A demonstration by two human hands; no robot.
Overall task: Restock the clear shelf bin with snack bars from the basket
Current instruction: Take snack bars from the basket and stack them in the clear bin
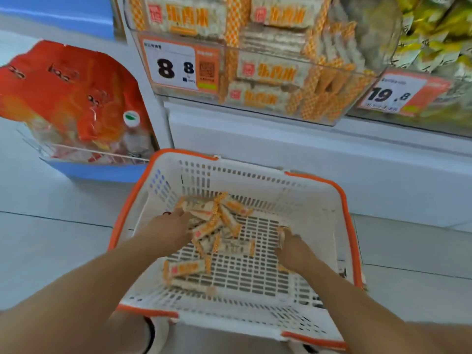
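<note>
- Shelf unit [281, 146]: white, runs across the top of the view; the floor [51, 238] below is pale tile with dark seams.
- Red bagged goods [66, 98] stand in a wire rack on a blue base, left of the shelf, well apart from the work.
- Basket [342, 208]: white slotted plastic, orange rim, on the floor just in front of the shelf base and directly under the bin.
- Clear shelf bin [339, 98]: on the shelf edge above the basket, already well stacked with the same orange-and-white bars; price tag [178, 65] on its front. A neighbouring bin with yellow packs [434, 34] sits to its right.
- Snack bars [217, 223]: loose heap on the basket floor, left of centre, plus a couple of strays nearer the person.
- Handling, judged: light, film-wrapped, slick; contents likely crumbly, so no hard squeeze. Best taken across the middle of the long sides, several at once, not by the crimped ends.
- Slotted basket floor could snag wrapper ends; lift, don't drag.
- Left hand [171, 226]: on the left edge of the heap, fingers reaching into the bars; view is motion-blurred, cannot tell if it has closed on any.
- Right hand [293, 244]: right of the heap, touching one bar [282, 236] standing on end; whether it is actually gripped cannot be told.
</note>
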